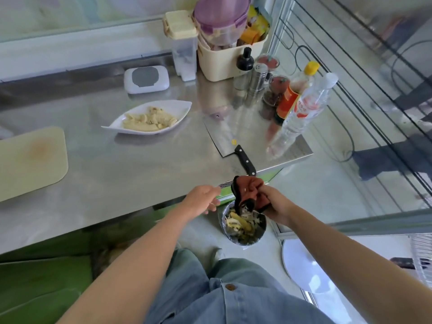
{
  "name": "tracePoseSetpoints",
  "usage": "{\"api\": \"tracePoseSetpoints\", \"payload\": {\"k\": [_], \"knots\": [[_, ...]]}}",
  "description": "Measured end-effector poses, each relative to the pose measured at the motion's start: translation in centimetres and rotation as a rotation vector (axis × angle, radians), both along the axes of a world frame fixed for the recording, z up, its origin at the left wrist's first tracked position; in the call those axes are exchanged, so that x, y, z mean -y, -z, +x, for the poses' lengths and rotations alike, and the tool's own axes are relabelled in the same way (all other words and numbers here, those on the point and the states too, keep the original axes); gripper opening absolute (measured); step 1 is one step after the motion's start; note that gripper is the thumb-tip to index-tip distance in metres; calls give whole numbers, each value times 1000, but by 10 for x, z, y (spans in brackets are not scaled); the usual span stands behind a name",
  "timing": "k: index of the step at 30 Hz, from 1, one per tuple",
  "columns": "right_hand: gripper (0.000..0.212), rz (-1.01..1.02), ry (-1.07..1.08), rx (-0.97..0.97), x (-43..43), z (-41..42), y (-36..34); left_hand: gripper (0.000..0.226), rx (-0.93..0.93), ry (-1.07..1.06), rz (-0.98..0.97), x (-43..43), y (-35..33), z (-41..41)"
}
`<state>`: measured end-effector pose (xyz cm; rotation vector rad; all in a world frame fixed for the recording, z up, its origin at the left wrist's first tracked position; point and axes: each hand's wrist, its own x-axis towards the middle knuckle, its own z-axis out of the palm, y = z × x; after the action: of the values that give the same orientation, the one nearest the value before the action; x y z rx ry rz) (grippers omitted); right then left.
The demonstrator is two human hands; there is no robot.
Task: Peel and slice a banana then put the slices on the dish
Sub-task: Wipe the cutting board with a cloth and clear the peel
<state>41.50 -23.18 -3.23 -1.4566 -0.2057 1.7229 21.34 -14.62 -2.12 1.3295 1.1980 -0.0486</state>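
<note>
Banana slices [149,120] lay on the dish [180,107] on the tabletop [140,164]. The right hand [278,204] gripped a brown cloth [247,188] above the scrap bin [243,244]; the left hand [201,199] hung open. Best shaken gently, low over the bin.

Your banana slices [149,119] are pale yellow and lie in a loose heap in the middle of the dish [181,106]. The dish is white, shaped like a leaf with two pointed ends, and it stands on the steel counter [131,164]. Your knife [230,146], a wide cleaver with a black handle, lies flat to the right of the dish, apart from it, and its handle reaches the near edge of the counter. The cutting board [30,160] is pale, with a faint orange stain, and lies far left.
</note>
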Motion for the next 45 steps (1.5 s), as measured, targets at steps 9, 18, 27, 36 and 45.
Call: {"api": "tracePoseSetpoints", "payload": {"k": [9, 18, 27, 36, 45], "knots": [[39, -49, 106, -59, 10, -9, -17, 24, 264, -218, -109, 25, 6, 39], [62, 63, -43, 4, 20, -1, -15, 6, 343, -477, -71, 30, -6, 49], [13, 379, -154, 942, 27, -12, -7, 8, 204, -467, 83, 36, -3, 55], [8, 111, -293, 532, 21, -8, -15, 8, 196, -367, 115, 35, -3, 48], [11, -53, -263, 953, 39, 36, 12, 8, 98, -344, 248, 26, -3, 42]]}}
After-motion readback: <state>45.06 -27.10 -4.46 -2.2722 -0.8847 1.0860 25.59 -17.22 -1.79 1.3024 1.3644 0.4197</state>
